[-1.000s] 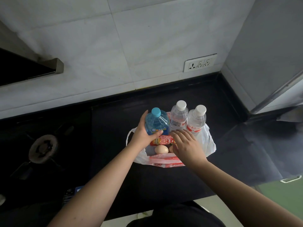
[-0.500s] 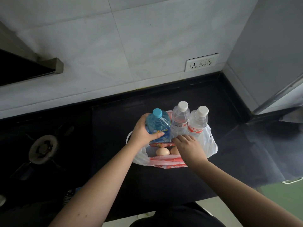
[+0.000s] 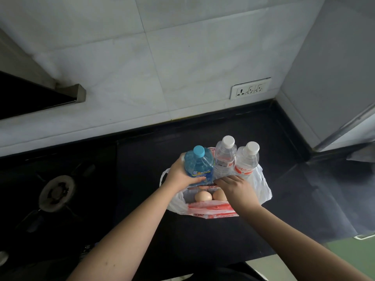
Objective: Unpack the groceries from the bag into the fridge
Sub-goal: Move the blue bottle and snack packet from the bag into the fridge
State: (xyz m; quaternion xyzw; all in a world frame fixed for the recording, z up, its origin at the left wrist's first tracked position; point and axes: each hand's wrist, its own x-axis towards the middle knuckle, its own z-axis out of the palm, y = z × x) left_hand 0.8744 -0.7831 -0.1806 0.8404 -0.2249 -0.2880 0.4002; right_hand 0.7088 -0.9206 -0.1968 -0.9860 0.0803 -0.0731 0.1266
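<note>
**On the black counter: both hands at the grocery bag**

At the far left of my view a round grey gas burner (image 3: 57,193) sits in the dark hob, well apart from the groceries. Moving right, my left hand (image 3: 179,178) is wrapped around the blue-tinted plastic bottle with a light blue cap (image 3: 198,166), thumb across its label and fingers behind it, so that hand is gripping the bottle. The bottle stands upright at the left rim of the thin white plastic bag with red print (image 3: 261,186), which rests open on the glossy black countertop (image 3: 142,169).

Inside the bag, below the bottles, I see two brown eggs (image 3: 203,196) lying side by side, the right one partly covered by my right hand (image 3: 236,189). That hand reaches palm-down into the bag, fingers curled toward the base of the bottles; I cannot tell whether it holds anything.

Just right of the blue bottle stand two clear plastic water bottles with white caps and red labels (image 3: 224,157), touching each other. Further right, a white wall socket (image 3: 250,91) sits on the pale tiled wall (image 3: 142,67), and a grey fridge door (image 3: 334,78) fills the right edge.
</note>
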